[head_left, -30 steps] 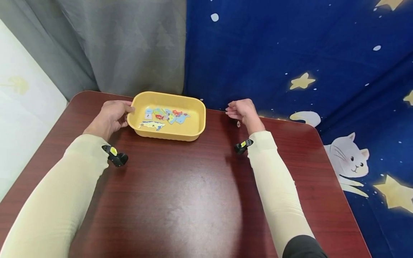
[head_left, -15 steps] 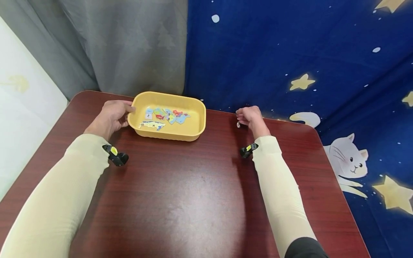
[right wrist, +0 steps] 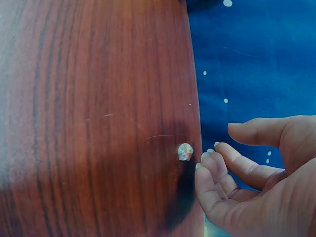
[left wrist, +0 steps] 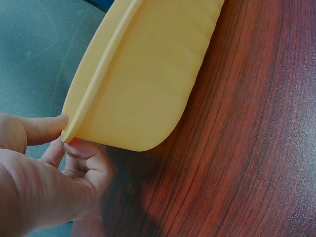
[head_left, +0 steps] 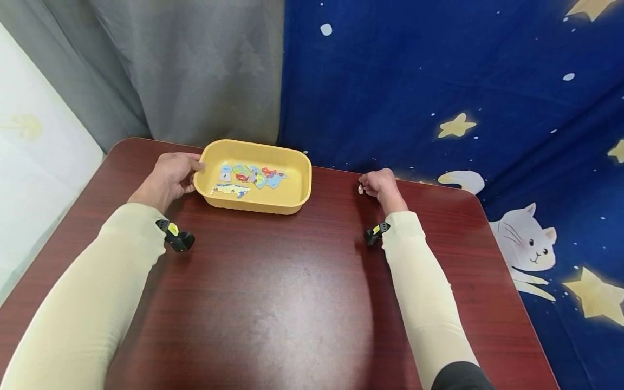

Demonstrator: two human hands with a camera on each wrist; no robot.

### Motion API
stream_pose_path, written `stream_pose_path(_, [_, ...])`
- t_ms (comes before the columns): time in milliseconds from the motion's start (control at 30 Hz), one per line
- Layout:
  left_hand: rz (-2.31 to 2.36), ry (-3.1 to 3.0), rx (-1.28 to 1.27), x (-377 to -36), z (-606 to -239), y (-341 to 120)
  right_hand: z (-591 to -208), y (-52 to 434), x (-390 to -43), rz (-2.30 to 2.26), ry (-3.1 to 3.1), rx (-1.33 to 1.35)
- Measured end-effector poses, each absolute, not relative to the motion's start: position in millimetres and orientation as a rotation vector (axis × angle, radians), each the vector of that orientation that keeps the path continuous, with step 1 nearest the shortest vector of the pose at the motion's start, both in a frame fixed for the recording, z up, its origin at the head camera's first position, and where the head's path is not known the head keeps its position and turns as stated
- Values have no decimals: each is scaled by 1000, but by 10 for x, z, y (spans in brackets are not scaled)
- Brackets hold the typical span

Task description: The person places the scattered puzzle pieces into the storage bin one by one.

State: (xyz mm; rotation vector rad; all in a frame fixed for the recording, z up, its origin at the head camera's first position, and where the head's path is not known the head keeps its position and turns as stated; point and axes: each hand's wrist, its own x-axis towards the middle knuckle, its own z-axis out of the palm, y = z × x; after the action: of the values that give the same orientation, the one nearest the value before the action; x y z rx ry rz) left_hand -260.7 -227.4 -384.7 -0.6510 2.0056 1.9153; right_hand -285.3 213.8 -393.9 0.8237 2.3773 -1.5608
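**Yellow tray and a small pale piece on the table**

We see a shallow yellow tray (head_left: 253,203), rectangular with rounded corners, sitting flat near the far edge of the table. Several colourful flat pieces (head_left: 251,176) lie loose on its floor. Its left rim (left wrist: 89,98) is pinched between the thumb and fingers of our left hand (head_left: 168,179). Well to its right, a tiny pale, shiny piece (right wrist: 185,151) lies on the wood at the far edge, just beside the curled fingertips (right wrist: 205,165) of our right hand (head_left: 382,184).
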Motion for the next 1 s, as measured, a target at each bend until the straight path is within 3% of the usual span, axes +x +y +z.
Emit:
stream_pose_path(433, [1939,1984,-637,-2584,-3823,-2271,-4106,2158,-2867,-1402,2469,857])
stream_pose_path(1000, [1874,2052,-646,-2577,-3813,-2266,-4125,2076,-2823,-685,2884,722])
